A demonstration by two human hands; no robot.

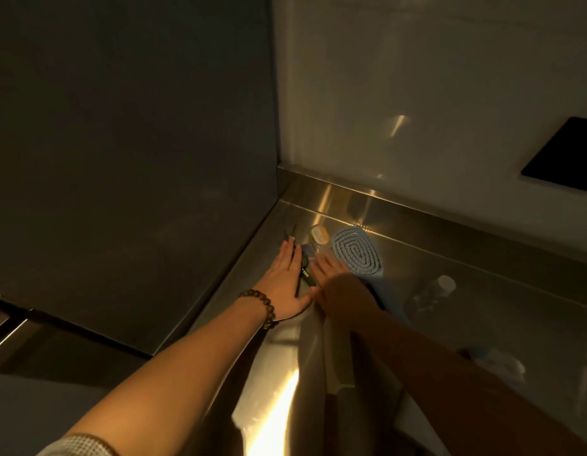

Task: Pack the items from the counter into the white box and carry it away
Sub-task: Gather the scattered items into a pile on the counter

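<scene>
Both arms reach to the back corner of a steel counter (466, 291). My left hand (287, 279), a bead bracelet on its wrist, lies flat with straight fingers beside a dark green packet (306, 274). My right hand (338, 284) lies flat on the other side of that packet, fingers straight. Between the fingertips sit a small blue item (307, 249) and a clear tub with a yellow-and-white lid (319, 237). A rolled blue mat (357, 253) lies against my right hand. A white box edge (413, 419) shows low under my right forearm.
A dark panel (131, 159) walls off the counter's left side. A white wall (433, 93) with a black square plate (565, 156) stands behind. A clear bottle with a white cap (445, 284) and a blurred pale item (496, 360) lie to the right.
</scene>
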